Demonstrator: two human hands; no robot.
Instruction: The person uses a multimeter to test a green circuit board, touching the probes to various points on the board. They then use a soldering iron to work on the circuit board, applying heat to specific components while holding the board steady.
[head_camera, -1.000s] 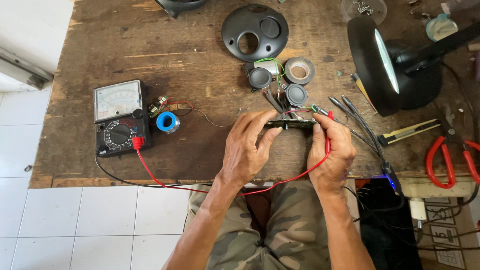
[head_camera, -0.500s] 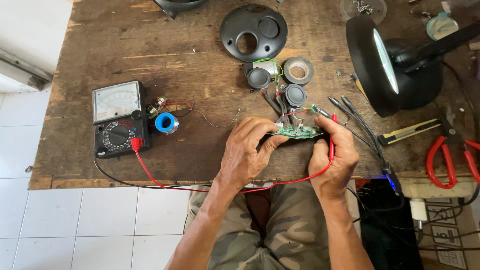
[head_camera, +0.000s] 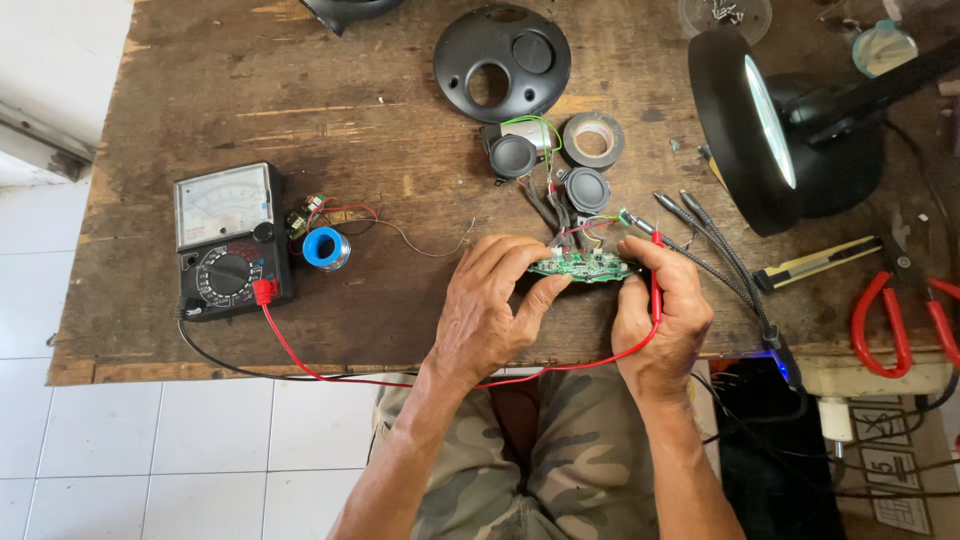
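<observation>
My left hand (head_camera: 490, 305) pinches the left end of a small green circuit board (head_camera: 585, 267) just above the wooden table (head_camera: 330, 100). My right hand (head_camera: 665, 305) grips the board's right end and also holds a red test probe (head_camera: 656, 275), whose red lead (head_camera: 330, 365) runs along the table's front edge to the analog multimeter (head_camera: 228, 240) at the left. Thin coloured wires tie the board to two small round black speakers (head_camera: 585, 188) lying just behind it.
A black round speaker cover (head_camera: 502, 50), a roll of grey tape (head_camera: 593, 139), a blue solder spool (head_camera: 325, 247), a black magnifier lamp (head_camera: 770, 125), a yellow utility knife (head_camera: 815, 262) and red-handled pliers (head_camera: 900, 320) lie around. Flexible holder arms (head_camera: 715, 250) stand right of my hand.
The board has tilted in my hands so its green face now shows from above; before it was edge-on and dark. Both hands stayed in place.
</observation>
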